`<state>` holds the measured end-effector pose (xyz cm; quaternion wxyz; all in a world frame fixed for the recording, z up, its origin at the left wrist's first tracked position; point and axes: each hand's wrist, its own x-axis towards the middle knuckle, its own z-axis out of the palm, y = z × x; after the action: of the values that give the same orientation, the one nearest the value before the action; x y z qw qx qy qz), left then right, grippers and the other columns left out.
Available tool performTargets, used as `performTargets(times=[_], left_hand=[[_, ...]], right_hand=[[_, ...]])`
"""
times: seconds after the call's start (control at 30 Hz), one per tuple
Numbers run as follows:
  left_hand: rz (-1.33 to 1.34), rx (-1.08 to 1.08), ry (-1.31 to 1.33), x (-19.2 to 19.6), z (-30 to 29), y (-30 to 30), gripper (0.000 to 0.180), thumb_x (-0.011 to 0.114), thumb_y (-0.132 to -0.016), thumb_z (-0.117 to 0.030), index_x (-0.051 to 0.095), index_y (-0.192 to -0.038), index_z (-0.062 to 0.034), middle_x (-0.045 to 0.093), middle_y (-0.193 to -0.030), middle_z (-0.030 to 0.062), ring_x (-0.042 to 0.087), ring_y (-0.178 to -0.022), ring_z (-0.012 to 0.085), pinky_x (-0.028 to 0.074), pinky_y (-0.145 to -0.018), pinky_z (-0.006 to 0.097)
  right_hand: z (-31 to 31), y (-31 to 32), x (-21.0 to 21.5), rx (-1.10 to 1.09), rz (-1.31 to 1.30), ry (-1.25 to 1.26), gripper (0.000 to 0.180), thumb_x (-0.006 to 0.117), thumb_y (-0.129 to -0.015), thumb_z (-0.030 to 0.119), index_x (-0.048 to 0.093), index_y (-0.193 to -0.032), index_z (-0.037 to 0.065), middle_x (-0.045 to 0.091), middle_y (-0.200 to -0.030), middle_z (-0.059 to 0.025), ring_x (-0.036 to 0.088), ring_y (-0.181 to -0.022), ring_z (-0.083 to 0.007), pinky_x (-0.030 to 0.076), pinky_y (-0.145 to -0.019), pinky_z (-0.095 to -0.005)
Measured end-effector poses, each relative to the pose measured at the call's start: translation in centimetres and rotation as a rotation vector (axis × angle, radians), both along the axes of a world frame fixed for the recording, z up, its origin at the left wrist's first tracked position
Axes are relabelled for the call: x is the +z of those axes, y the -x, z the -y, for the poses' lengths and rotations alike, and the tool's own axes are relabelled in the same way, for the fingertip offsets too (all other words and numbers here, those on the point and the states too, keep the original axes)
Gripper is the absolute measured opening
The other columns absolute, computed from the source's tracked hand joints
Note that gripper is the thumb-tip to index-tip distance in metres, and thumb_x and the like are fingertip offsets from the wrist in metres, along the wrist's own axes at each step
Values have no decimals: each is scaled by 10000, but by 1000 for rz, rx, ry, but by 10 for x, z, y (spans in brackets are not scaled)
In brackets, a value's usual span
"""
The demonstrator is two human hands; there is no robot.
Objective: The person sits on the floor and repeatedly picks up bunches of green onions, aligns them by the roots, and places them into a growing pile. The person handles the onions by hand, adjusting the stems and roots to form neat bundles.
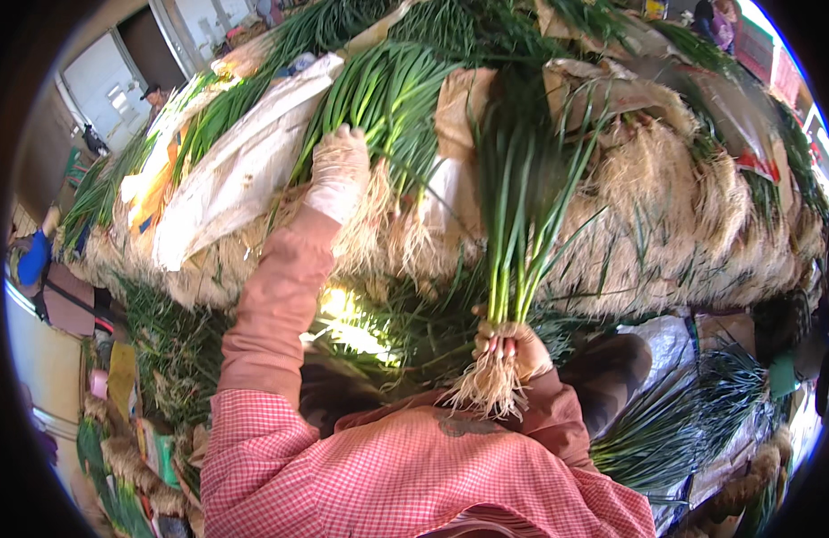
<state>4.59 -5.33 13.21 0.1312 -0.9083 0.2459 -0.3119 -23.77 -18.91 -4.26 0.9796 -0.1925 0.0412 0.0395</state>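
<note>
My right hand [515, 348] is closed around a bunch of green onions [513, 242] just above its pale roots. The roots hang toward my lap, and the long green leaves point away from me over the heap. Farther out on the left, my gloved left hand [341, 170] reaches onto the heap with its fingers curled in among other green onions [378, 90]. Its fingertips are partly hidden. Stringy roots [369, 224] of those onions hang just right of my left wrist.
A large heap of green onions with roots facing me [647, 206] spans the far side. Whitish sheets [244, 161] and brown paper [464, 103] lie on it. Loose leaves [163, 350] cover the floor at left. More green onions [656, 430] lie at right. Another person [152, 97] is at far left.
</note>
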Motion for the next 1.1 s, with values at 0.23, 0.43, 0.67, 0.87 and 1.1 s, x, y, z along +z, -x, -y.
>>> performTargets(times=[0.23, 0.43, 0.67, 0.87, 1.1], left_hand=[[-503, -69, 514, 19, -8, 9, 340, 390, -988, -299, 598, -986, -30, 600, -723, 56, 515, -487, 194, 429, -451, 377], [-1155, -371, 704, -85, 8, 151, 284, 535, -927, -286, 609, -1083, -61, 619, -738, 90, 535, -565, 156, 443, -517, 301], [-1157, -830, 1114, -179, 32, 161, 402, 524, -937, -347, 563, -1150, -8, 643, -792, 146, 621, -655, 260, 497, -590, 357], [-1778, 149, 1605, -132, 44, 200, 487, 418, -922, -541, 596, -940, -89, 458, -529, 5, 350, -309, 123, 279, -260, 261], [-2889, -258, 2283, -236, 43, 137, 396, 317, -1001, -280, 543, -750, -73, 214, -522, -69, 236, -344, 59, 166, -282, 193]], right_hand=[[7, 8, -1, -29, 7, 74, 434, 598, -838, 104, 465, -1231, -24, 519, -752, -26, 545, -730, -192, 459, -798, -423], [-1, 3, 6, -168, -56, 319, 278, 589, -797, 80, 559, -1047, -38, 648, -878, -163, 641, -750, -237, 552, -749, -355], [-4, 9, -2, -168, -165, 439, 251, 628, -751, 57, 577, -989, -3, 636, -749, -92, 603, -556, -171, 523, -544, -266], [-12, 21, 5, -126, -3, 15, 301, 643, -749, 43, 535, -1029, 38, 573, -980, -133, 594, -883, -291, 515, -808, -445], [-23, 28, 23, -6, 220, -306, 234, 627, -739, 67, 483, -922, 82, 369, -804, -15, 398, -707, -151, 386, -615, -295]])
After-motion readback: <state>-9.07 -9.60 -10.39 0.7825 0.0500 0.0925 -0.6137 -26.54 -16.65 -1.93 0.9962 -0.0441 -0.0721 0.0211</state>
